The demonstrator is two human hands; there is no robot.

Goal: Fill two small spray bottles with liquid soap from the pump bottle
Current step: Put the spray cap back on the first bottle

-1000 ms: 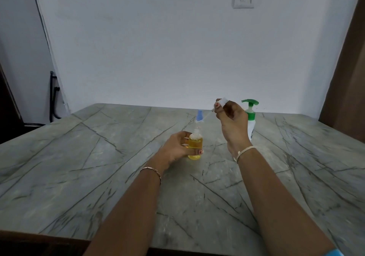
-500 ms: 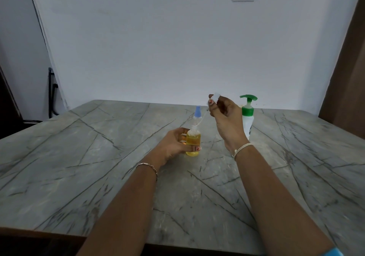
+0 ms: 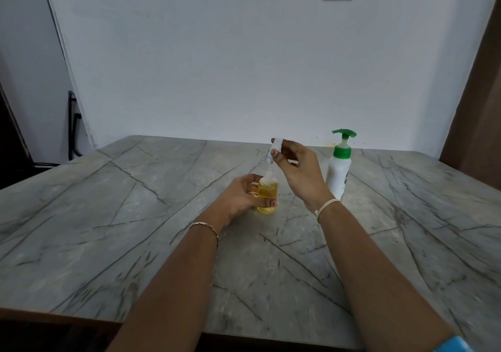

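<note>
A: Gripping the small spray bottle [image 3: 267,193] with the left hand [image 3: 241,198], upright on the table [image 3: 135,216], yellow liquid up near its shoulder.

B: And pinching what, over it?

A: Pinching the white spray head [image 3: 277,144] in the right hand [image 3: 301,172], just above the spray bottle's neck and a touch to its right. Hands apart, each clamped on its own piece.

B: Long axis?

A: Vertical for the bottle; near vertical for the head, with a thin tube aimed down at the neck. Too blurred to tell whether inside yet.

B: Nearer hand for seating it?

A: Right, straight above. Probably calls for lowering along that line, then twisting, with the left steadying.

B: Pump bottle [image 3: 338,172]?

A: Standing right of the spray bottle, apart, untouched.
</note>
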